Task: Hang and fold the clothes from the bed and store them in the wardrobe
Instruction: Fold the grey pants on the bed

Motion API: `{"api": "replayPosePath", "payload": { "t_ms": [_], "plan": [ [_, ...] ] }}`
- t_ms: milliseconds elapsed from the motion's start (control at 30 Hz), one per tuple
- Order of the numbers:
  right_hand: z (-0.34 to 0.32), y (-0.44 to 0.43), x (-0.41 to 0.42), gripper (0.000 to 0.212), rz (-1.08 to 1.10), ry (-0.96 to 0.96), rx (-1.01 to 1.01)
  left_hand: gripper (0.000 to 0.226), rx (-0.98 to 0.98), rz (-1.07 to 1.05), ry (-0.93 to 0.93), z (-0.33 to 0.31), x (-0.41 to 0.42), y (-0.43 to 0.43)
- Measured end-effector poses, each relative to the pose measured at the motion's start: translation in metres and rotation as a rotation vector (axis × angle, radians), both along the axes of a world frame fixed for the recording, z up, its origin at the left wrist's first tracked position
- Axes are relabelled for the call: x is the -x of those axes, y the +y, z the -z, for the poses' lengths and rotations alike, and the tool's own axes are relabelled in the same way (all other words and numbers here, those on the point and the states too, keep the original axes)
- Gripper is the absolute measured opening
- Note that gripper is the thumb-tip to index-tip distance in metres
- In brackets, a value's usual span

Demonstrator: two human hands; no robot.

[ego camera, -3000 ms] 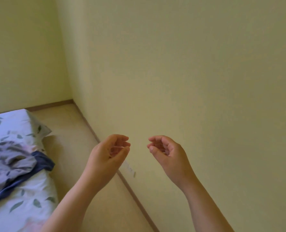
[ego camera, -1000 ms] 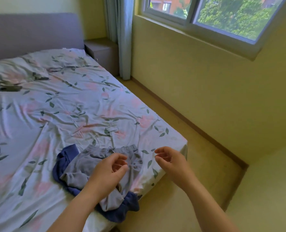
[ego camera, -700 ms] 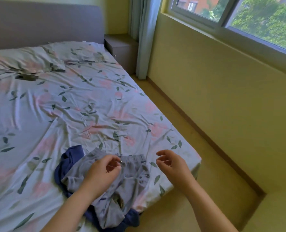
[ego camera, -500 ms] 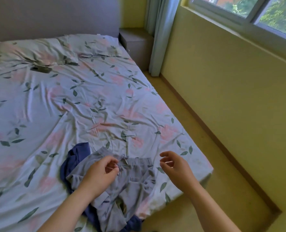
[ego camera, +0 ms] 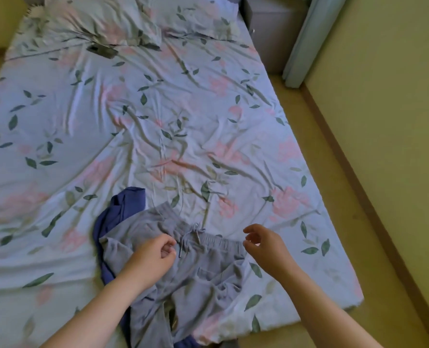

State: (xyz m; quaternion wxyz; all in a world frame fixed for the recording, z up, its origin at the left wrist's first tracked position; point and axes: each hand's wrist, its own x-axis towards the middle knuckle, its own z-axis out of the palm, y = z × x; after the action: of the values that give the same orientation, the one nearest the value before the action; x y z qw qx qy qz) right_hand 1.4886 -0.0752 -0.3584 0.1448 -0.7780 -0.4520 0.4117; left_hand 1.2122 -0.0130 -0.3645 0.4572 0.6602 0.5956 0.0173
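While the head camera looks down over the bed point(ego camera: 158, 109), I log things by size. Bed: rumpled floral sheet filling most of the view. The wardrobe is not in view.

Grey trousers point(ego camera: 208, 275): crumpled at the near edge of the bed, directly in front of me. They lie on top of a navy garment point(ego camera: 124, 207), which shows along their left side. Long axis, as I judge it: waistband away from me, legs running back toward me and over the near edge. Neither piece is folded or hung yet.

Left hand point(ego camera: 150, 257): low over the grey cloth, fingers curled in close. I cannot tell whether they pinch fabric or only touch it. Right hand point(ego camera: 266, 247): hovering above the sheet just past the trousers, fingers loosely bent, holding nothing.

Waistband point(ego camera: 221, 241): runs crosswise between the two hands, its left end higher in the frame than its right. The left hand is beside its left part and the right hand is just off its right end. The left hand is the nearer to contact.

Drawstring point(ego camera: 191, 237): knotted at mid-waistband, with metal-tipped ends hanging just right of the left hand.

Judgement: the coming move is a two-point grasp on the waistband, one hand at each end, lifting so that the legs hang straight. Risk: the navy garment gets dragged up with the trousers.
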Motion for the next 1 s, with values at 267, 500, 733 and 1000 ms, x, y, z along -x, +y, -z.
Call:
{"api": "replayPosePath", "payload": {
  "t_ms": [267, 500, 733, 1000],
  "plan": [
    [0.103, 0.037, -0.014, 0.034, -0.085, -0.027, 0.120, 0.025, 0.064, 0.002, 0.123, 0.089, -0.021, 0.033],
    [0.184, 0.050, -0.007, 0.039, -0.121, -0.027, 0.186, 0.056, 0.025, 0.248, 0.327, 0.162, -0.028, 0.080],
    [0.244, 0.051, 0.006, 0.049, -0.210, -0.117, 0.194, 0.087, -0.110, 0.603, 0.528, 0.217, -0.045, 0.120],
    [0.267, 0.056, -0.001, 0.039, -0.300, -0.201, 0.221, 0.072, -0.090, 0.872, 0.663, 0.256, -0.056, 0.157]
  ]
}}
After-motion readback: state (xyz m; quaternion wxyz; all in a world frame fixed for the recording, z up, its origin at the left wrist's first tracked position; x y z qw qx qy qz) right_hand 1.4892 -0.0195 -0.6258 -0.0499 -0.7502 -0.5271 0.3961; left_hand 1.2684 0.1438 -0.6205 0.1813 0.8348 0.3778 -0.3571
